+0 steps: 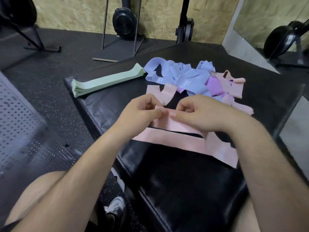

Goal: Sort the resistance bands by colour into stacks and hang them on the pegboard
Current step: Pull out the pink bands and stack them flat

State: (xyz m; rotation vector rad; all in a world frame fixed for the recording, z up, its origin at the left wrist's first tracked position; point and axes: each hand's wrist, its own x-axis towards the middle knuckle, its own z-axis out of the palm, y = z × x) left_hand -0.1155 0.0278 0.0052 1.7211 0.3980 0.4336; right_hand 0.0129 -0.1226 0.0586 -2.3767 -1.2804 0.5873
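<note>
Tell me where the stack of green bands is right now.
In the head view, the green stack lies at the far left of the black pad, its far end next to the tangled blue bands.

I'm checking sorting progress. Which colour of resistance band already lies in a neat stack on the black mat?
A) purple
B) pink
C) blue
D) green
D: the green bands lie flat in one aligned stack on the left side of the black mat, while the blue bands and purple bands sit tangled in a heap; the left hand and right hand pinch a pink band.
</note>
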